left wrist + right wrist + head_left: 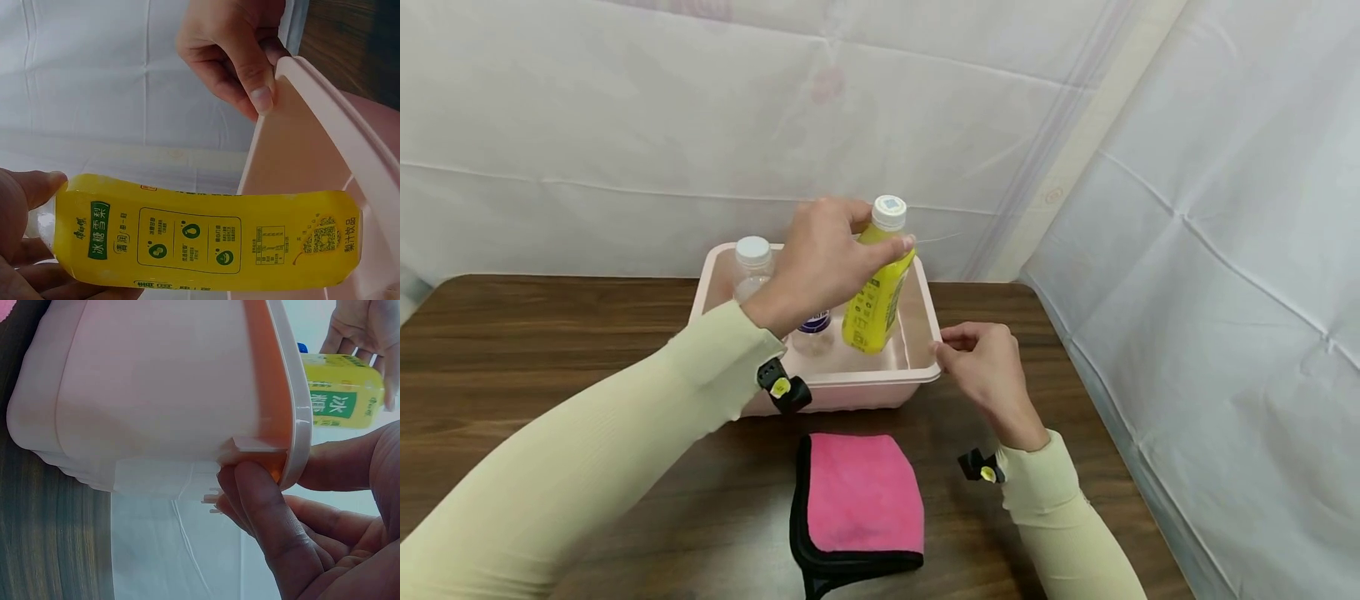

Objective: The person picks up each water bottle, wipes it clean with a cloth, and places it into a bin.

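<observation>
My left hand (pixel 829 258) grips a yellow-labelled drink bottle (pixel 877 300) near its neck, fingers and thumb around it just below the white cap. The bottle is slightly tilted, its lower end inside the pink plastic basin (pixel 820 393). In the left wrist view its yellow label (pixel 206 234) with green print faces the camera. At the basin's right front corner, my right hand (pixel 988 367) pinches the rim; the right wrist view shows thumb and fingers on either side of the rim (pixel 299 419). A clear bottle with a white cap (pixel 753 252) stands in the basin, partly behind the left forearm.
Another clear bottle with a purple label (pixel 814 323) is in the basin, mostly hidden by the left hand. A folded pink cloth with black edging (pixel 865 496) lies on the brown wooden table (pixel 550 333) in front. White sheeting (pixel 625 125) hangs behind and to the right.
</observation>
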The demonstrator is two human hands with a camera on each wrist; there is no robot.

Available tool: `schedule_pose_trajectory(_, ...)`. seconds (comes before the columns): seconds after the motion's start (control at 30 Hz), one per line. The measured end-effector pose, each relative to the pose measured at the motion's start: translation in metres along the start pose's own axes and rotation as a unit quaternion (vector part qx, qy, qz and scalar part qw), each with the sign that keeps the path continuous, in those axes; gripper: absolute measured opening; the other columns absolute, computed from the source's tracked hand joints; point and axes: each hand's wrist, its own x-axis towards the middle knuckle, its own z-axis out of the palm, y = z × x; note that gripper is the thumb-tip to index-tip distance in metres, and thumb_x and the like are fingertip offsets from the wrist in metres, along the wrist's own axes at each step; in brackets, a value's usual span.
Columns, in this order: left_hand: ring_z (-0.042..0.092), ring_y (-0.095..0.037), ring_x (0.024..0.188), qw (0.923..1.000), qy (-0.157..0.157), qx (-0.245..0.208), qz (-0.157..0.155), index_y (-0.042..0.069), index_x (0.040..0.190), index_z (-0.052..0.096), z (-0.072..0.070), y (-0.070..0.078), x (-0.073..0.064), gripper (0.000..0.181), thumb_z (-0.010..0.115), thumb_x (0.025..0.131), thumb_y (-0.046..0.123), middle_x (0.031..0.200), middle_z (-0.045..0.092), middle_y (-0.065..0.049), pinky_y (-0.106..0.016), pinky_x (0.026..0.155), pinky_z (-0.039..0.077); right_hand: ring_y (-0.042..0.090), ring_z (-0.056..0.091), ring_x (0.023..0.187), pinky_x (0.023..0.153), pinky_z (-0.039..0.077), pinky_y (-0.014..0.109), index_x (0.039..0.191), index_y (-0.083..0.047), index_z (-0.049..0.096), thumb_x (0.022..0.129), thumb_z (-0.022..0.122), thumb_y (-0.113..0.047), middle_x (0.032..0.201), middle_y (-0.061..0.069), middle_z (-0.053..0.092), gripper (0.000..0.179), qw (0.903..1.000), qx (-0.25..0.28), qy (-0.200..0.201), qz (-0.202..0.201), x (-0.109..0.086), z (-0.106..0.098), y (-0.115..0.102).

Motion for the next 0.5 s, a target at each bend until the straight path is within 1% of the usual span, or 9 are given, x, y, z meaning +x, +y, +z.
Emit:
schedule_pose_trajectory(0.13,0.074,-0.019,0.093,0.9999,0.007,-0.003,0.009,0.013,0.117,0.077,0.007,-0.006,0.005,0.039,0.076,0.094,0.044,0.109,0.079,-0.003,-0.038,0.082,0.061,0.011,0.066,0.067,0.059,0.052,0.024,0.101,-0.001,0.080,0.090,0.077,-0.011,0.089,0.013,0.077,0.016,1.0000,0.002,0.001,0.002,-0.001,0.000,0.001)
schedule_pose_trajectory(0.3,0.075,-0.019,0.089,0.9997,0.021,-0.001,0.014,0.012,0.112,0.077,0.015,-0.012,0.009,0.036,0.076,0.094,0.044,0.104,0.078,-0.003,-0.037,0.079,0.062,0.011,0.065,0.066,0.059,0.052,0.024,0.100,-0.001,0.080,0.090,0.077,-0.011,0.089,0.013,0.077,0.015,1.0000,0.000,0.003,0.000,-0.001,0.000,0.001)
schedule_pose_trajectory(0.5,0.075,-0.021,0.088,0.9998,0.020,0.008,0.005,0.010,0.113,0.075,0.026,-0.016,0.015,0.037,0.075,0.095,0.043,0.104,0.078,-0.006,-0.037,0.076,0.062,0.011,0.065,0.066,0.058,0.052,0.023,0.100,-0.001,0.080,0.089,0.078,-0.011,0.088,0.013,0.077,0.015,1.0000,0.000,0.006,0.000,-0.002,0.000,0.001)
